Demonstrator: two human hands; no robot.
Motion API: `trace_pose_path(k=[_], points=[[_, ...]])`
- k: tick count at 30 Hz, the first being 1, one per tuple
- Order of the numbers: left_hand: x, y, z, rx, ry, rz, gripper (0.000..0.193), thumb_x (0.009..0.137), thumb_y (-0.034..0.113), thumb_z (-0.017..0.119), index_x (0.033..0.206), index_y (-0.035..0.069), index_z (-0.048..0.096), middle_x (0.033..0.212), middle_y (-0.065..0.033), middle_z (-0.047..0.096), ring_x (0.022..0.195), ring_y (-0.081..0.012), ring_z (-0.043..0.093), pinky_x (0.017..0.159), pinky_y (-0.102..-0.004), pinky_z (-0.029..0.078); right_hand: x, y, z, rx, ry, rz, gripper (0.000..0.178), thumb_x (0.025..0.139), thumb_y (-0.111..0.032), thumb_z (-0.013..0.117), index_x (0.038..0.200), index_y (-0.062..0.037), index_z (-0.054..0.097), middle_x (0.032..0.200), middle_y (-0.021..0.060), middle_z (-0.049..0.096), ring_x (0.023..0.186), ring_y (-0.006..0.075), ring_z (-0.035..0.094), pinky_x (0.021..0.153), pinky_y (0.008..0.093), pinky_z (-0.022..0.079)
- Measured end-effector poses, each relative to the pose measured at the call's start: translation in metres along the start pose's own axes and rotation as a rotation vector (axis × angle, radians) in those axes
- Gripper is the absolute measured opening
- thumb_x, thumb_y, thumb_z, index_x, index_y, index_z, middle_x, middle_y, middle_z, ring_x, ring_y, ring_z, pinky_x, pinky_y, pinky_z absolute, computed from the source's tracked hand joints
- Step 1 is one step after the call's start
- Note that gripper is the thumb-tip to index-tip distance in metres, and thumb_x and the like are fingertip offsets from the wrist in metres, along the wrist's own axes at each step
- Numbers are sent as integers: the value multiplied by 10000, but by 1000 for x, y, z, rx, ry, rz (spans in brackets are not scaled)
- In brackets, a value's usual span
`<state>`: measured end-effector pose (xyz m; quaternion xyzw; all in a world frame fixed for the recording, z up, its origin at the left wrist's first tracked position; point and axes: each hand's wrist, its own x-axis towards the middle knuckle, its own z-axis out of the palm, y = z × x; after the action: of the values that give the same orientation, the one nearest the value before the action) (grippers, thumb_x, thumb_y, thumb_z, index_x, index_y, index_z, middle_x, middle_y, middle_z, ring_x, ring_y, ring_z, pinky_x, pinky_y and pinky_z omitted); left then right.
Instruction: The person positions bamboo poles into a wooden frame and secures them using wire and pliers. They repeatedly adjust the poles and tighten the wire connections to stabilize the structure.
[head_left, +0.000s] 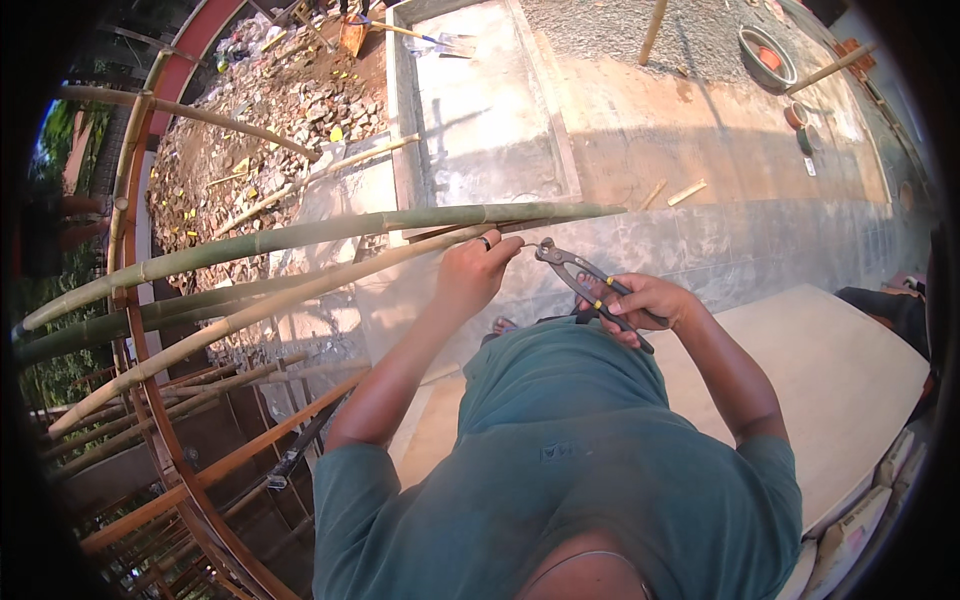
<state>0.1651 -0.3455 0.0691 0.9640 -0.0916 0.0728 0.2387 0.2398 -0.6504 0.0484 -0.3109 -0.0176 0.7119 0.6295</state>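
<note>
My right hand (650,302) is closed around the handles of a pair of end-cutting pincers (562,262), with dark metal jaws and black and yellow grips. The handles are spread somewhat apart. My left hand (472,275), with a dark ring on one finger, pinches a thin wire-like strand close to the jaws. Whether the jaws bite on the strand is too small to tell. Just beside the left fingers ends a tan bamboo pole (270,312). A green bamboo pole (330,232) runs past them on the far side.
A pale board (800,380) lies to my right. Rubble (290,120) covers ground at the far left, with a shovel (420,36) beyond. A concrete-rimmed bed (490,110) is ahead. At the far right sits a round basin (767,60). Orange-brown beams (225,465) stand at the lower left.
</note>
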Motion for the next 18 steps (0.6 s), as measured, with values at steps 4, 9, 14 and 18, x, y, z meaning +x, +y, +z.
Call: trace_pose_path(k=[4,9,14,18], points=[[30,10,-11,-259,-259,-147,198,972,215,606,1058,53,683,812,-137,669,755,-307,646,701,-404,498,-5,1,-13,75,-83,-32,443,972,-240,596,1265,88,545,739,76,574,613,148,558,511,303,474],[44,-3,-5,-552,-598,-457,233,1004,210,577,997,2,683,697,-24,517,688,-110,471,653,-301,422,-9,-5,-16,-322,106,103,397,1065,-385,451,965,-21,573,743,38,499,639,126,525,565,303,493],[53,-15,14,-920,-958,-950,246,998,247,587,921,41,697,661,35,517,482,-58,387,417,-244,254,1,22,-51,-1500,419,-155,443,970,-445,590,1066,-13,602,828,151,657,818,333,678,682,457,531],[71,-58,58,-1192,-1097,-1021,206,1032,268,547,975,76,596,567,78,238,432,-49,200,394,-233,181,-4,10,-1,-1375,909,-66,424,923,-419,621,1042,-13,597,930,204,678,933,431,650,774,528,508]])
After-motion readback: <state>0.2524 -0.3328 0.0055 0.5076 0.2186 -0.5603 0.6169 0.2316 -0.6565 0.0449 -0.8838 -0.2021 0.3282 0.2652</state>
